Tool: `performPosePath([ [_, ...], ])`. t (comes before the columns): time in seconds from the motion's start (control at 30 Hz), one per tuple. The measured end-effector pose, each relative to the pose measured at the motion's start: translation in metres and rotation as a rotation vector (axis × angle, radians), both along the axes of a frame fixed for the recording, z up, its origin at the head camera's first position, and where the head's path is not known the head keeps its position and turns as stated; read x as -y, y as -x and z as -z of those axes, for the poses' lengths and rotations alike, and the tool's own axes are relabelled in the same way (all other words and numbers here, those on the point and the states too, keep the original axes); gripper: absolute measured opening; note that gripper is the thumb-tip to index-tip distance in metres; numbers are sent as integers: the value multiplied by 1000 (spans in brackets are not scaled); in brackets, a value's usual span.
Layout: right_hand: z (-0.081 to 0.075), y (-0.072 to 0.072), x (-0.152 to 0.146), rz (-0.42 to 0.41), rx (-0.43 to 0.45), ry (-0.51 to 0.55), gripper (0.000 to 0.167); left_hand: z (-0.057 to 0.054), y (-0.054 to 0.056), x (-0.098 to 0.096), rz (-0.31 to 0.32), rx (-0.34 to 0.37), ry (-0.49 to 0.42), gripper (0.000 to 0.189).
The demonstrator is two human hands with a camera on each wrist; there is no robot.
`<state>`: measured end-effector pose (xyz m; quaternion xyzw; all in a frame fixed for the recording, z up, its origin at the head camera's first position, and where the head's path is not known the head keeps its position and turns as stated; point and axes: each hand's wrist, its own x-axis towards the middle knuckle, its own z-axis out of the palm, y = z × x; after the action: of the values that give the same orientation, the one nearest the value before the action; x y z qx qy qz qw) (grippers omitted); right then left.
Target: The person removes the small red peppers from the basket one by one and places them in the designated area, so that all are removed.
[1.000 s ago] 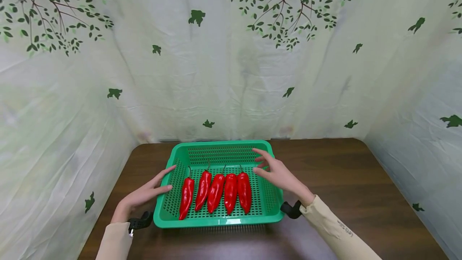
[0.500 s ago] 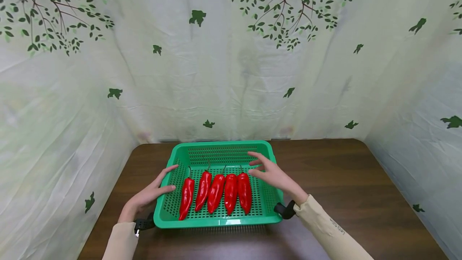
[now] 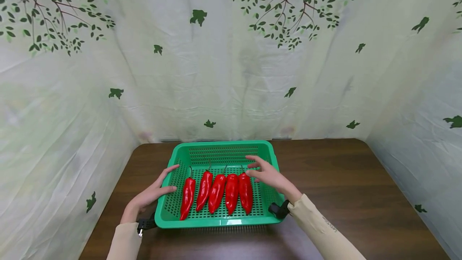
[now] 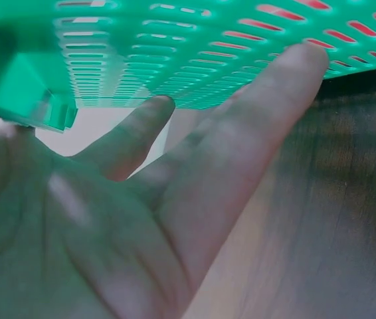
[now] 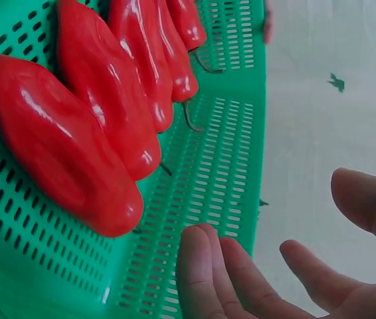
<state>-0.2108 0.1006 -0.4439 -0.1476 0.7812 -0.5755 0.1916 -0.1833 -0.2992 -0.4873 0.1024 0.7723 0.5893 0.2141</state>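
Observation:
A green plastic basket [image 3: 220, 144] stands on the table with several glossy red peppers in a row, stems toward the far side. At its left side is my left hand [image 3: 151, 193], thumb and forefinger reaching across the rim. In the left wrist view, its straight fingers [image 4: 254, 126] lie against the outside of the slotted basket wall [image 4: 175, 66]. Over the right part of the basket hovers my right hand [image 3: 272, 177], fingers spread and bent a little, holding nothing. Its thumb overlaps the stem end of the rightmost pepper [image 3: 246, 196]; the right wrist view shows the fingertips [image 5: 194, 256] apart from that pepper.
The brown wooden table [image 3: 335, 179] extends to both sides of the basket. A pale leaf-patterned curtain [image 3: 231, 71] closes off the back and both sides. Each wrist wears a black camera band [image 3: 146, 224].
My right hand has moved left and slightly nearer, from the basket's right rim to over the rightmost pepper. My left hand has slid a little to the right over the rim. The peppers stay put.

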Motion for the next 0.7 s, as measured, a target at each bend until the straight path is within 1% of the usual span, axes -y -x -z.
performPosePath([
  [0.2, 5, 3, 2, 8, 45, 10, 51, -1, 0, -1, -19, 1, 9, 71],
  [0.47, 8, 7, 5, -13, 95, 15, 51, 2, -2, -2, -40, -22, 36, 70],
  [0.7, 14, 10, 11, 22, 134, -7, 50, 2, -2, -2, -58, -11, 37, 70],
])
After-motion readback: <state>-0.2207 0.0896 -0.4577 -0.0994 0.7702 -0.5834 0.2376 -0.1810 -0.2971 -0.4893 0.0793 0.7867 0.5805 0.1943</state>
